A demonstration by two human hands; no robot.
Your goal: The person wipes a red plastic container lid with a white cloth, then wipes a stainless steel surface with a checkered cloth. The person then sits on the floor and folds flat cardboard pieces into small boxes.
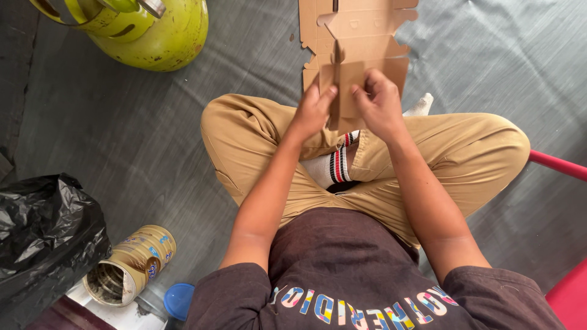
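Observation:
I sit cross-legged on a grey floor mat. A flat, die-cut brown cardboard box blank (351, 36) lies in front of my knees. My left hand (313, 111) pinches the near left flap of the cardboard, fingers closed on its edge. On the near right flap, my right hand (380, 104) grips and bends the cardboard upward. A folded section stands upright between the two hands.
A yellow-green gas cylinder (150, 30) stands at the far left. A black plastic bag (43, 238), an open gold tin can (128, 266) on its side and a blue lid (178, 299) lie at my near left. A red object (565, 168) shows at the right edge.

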